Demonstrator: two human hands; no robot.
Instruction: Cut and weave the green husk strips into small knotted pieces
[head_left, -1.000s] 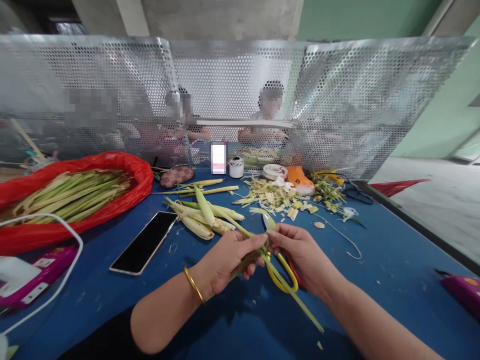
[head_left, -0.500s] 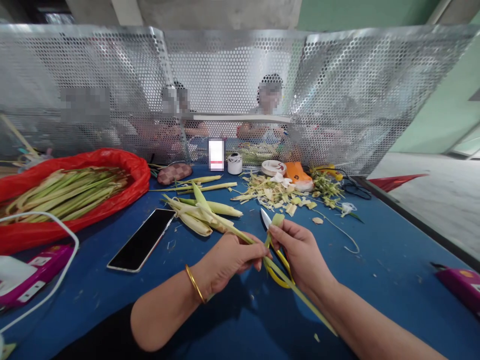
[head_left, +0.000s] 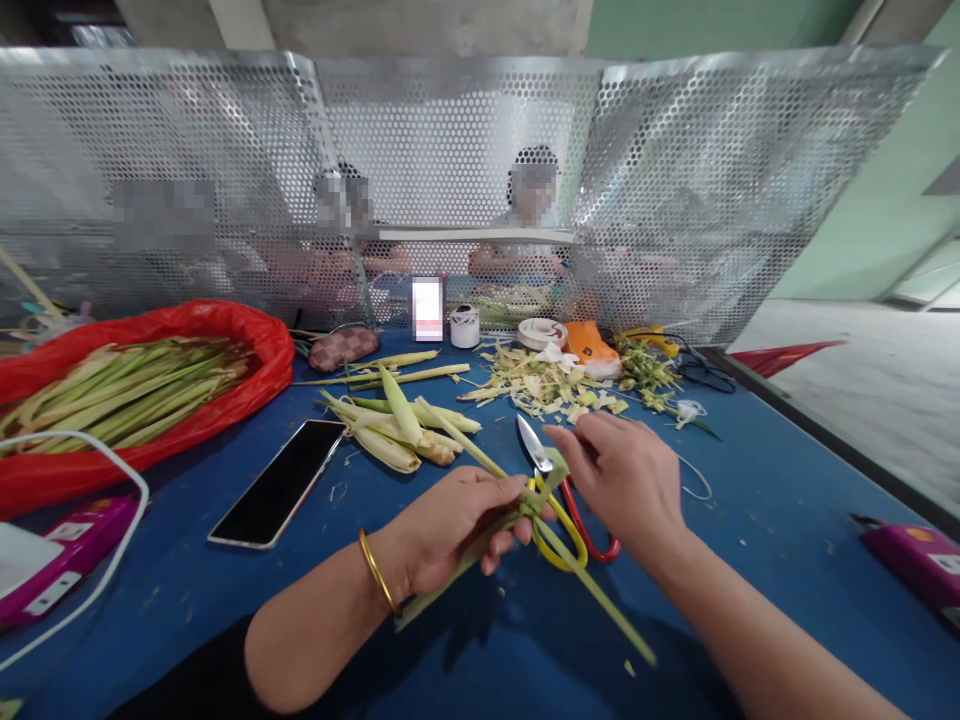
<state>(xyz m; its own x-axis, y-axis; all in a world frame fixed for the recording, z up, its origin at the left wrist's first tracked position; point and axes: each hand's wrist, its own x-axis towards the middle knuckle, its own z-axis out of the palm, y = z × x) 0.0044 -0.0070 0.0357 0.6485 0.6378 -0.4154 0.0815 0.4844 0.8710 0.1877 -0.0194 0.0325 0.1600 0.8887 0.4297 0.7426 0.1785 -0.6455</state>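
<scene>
Long pale-green leaf strips (head_left: 600,600) cross in a small folded knot in front of me. My left hand (head_left: 469,520) pinches them at the knot, and a gold bangle circles that wrist. One strip runs up left toward the husk pile and another lies under my left palm. My right hand (head_left: 626,470) is closed with the knuckles up, right beside the strip's short folded end; its fingertips are hidden, so what they grip cannot be made out. Beneath the hands lie scissors (head_left: 556,545) with yellow and red handles, blades pointing away.
Pale husks (head_left: 386,445) and a dark phone (head_left: 281,485) lie to the left, beside a red bag (head_left: 274,350) of long leaves. Trimmed scraps (head_left: 517,385), a tape roll (head_left: 541,333) and a white jar (head_left: 464,328) sit behind. A perforated metal screen (head_left: 450,130) separates people opposite.
My right hand has turned knuckles up and shifted slightly right, uncovering the scissors' red handle. The strips now show a folded knot at my left fingers, and one strip passes beneath my left palm.
</scene>
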